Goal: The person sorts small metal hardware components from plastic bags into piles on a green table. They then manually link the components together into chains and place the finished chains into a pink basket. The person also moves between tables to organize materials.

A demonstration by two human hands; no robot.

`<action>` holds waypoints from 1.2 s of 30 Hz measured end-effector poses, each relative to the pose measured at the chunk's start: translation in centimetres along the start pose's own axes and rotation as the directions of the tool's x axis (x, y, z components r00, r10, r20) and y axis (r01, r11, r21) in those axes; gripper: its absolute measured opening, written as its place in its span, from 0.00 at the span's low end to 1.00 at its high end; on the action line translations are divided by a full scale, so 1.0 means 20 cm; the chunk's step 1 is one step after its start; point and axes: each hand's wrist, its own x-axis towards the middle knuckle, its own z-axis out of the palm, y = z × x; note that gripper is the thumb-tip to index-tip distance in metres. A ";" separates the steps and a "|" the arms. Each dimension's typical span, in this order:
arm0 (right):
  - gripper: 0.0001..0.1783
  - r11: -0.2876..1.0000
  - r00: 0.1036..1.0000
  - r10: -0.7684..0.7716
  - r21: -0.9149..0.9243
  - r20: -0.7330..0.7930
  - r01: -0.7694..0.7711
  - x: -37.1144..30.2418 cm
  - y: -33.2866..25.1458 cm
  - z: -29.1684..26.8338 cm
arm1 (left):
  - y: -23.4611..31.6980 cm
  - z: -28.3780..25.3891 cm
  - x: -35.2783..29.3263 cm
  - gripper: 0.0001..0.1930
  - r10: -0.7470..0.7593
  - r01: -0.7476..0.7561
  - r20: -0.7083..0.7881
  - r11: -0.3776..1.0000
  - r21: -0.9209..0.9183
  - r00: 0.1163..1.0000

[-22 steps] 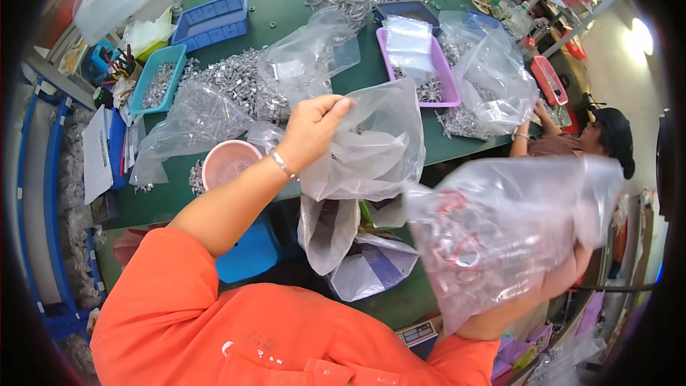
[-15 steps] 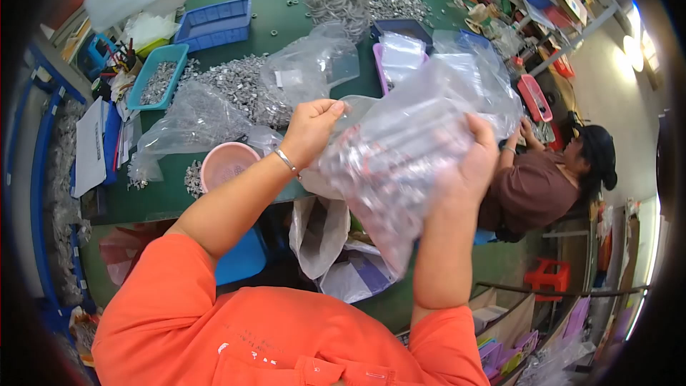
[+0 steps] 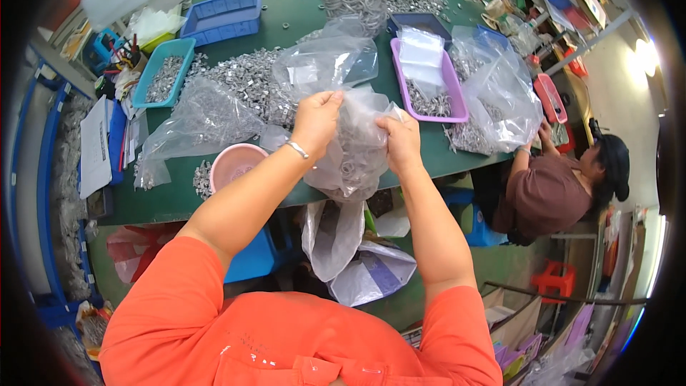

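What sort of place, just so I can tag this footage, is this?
Probably a workshop for sorting or packing small metal parts: loose metal pieces lie heaped on a green table near a blue tray, and a clear plastic bag is held up.

A long worktable with a matte green top (image 3: 161, 200) runs across the room, its edge bowed by the lens. At the left rises a tall shelving rack with blue metal uprights (image 3: 63, 314). The floor is green (image 3: 504, 264); at the far right lies a broad beige surface (image 3: 629, 107), wall or floor, I cannot tell. There stand 1 red plastic stool (image 3: 555, 278) and, nearer the worktable, 1 blue plastic seat (image 3: 486, 232). A slanting grey metal post (image 3: 594, 39) crosses the upper right; a thin dark rail (image 3: 564, 300) spans the lower right. 1 round white glow (image 3: 647, 57) lights the right side.
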 end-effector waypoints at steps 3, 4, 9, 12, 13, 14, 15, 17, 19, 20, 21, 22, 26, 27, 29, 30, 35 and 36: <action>0.06 0.978 0.980 -0.182 -0.091 0.076 0.189 -0.01 -0.06 -0.02 | 0.01 -0.06 0.05 0.11 0.081 -0.156 0.234 0.934 0.323 0.969; 0.03 0.962 0.965 -0.263 0.074 -0.011 0.263 -0.03 -0.10 0.08 | 0.05 -0.09 0.06 0.10 -0.013 -0.114 0.343 0.930 0.348 0.939; 0.02 0.939 0.963 -0.269 0.228 0.023 0.256 0.06 -0.01 0.26 | 0.05 -0.10 0.00 0.10 0.094 -0.373 0.616 0.862 0.342 0.782; 0.15 0.996 0.901 -0.083 0.013 0.426 0.085 -0.05 0.02 0.15 | -0.10 -0.18 0.08 0.11 0.158 -0.488 0.512 0.621 0.613 0.845; 0.22 0.994 0.906 -0.080 -0.040 0.415 0.106 -0.06 0.07 0.03 | -0.18 -0.23 0.10 0.10 0.189 -0.493 0.475 0.556 0.670 0.859; 0.23 0.950 0.945 -0.221 -0.165 0.240 0.264 -0.10 0.07 -0.05 | -0.26 -0.28 0.12 0.09 0.317 -0.543 0.451 0.616 0.571 0.834; 0.23 0.918 0.978 -0.203 -0.339 0.037 0.204 -0.11 0.16 -0.17 | -0.30 -0.30 0.14 0.09 0.445 -0.601 0.409 0.653 0.460 0.797; 0.26 0.658 0.973 -0.140 -0.752 -0.185 -0.048 -0.15 0.34 -0.28 | -0.32 -0.31 0.14 0.10 0.396 -0.566 0.405 0.559 0.606 0.824; 0.31 0.532 0.935 -0.120 -0.817 -0.332 -0.222 -0.15 0.51 -0.31 | -0.38 -0.30 0.16 0.11 0.420 -0.643 0.498 0.364 0.674 0.759; 0.29 0.653 0.889 -0.048 -0.688 -0.455 -0.317 -0.13 0.56 -0.30 | -0.38 -0.30 0.17 0.13 0.423 -0.694 0.623 0.022 0.719 0.658; 0.26 0.751 0.829 0.042 -0.530 -0.558 -0.395 -0.12 0.60 -0.30 | -0.39 -0.29 0.16 0.13 0.456 -0.665 0.506 0.319 0.676 0.733; 0.23 0.769 0.870 0.047 -0.538 -0.491 -0.345 -0.13 0.64 -0.32 | -0.39 -0.26 0.12 0.13 0.441 -0.587 0.388 0.585 0.559 0.809; 0.18 0.668 0.950 -0.169 -0.739 -0.264 -0.086 -0.26 0.60 -0.34 | -0.37 -0.27 0.09 0.14 0.303 -0.354 0.185 0.835 0.422 0.935; 0.18 0.663 0.947 -0.214 -0.747 -0.241 -0.040 -0.33 0.49 -0.31 | -0.32 -0.25 0.07 0.14 0.238 -0.271 0.131 0.881 0.389 0.962; 0.18 0.952 0.976 0.020 -0.294 -0.217 -0.085 -0.44 0.27 -0.26 | -0.23 -0.20 0.05 0.15 0.236 -0.241 0.050 0.959 0.148 0.970; 0.17 0.959 0.970 -0.040 -0.281 -0.242 -0.030 -0.46 0.17 -0.24 | -0.16 -0.17 0.05 0.15 0.224 -0.225 0.009 0.974 0.029 0.974; 0.16 0.990 0.917 -0.130 -0.091 -0.376 0.103 -0.43 0.01 -0.21 | 0.19 -0.01 0.07 0.11 0.276 -0.285 0.095 0.954 0.094 0.956; 0.13 0.996 0.920 -0.063 -0.076 -0.386 0.037 -0.41 0.04 -0.22 | 0.17 -0.02 0.08 0.11 0.202 -0.210 0.094 0.975 0.078 0.975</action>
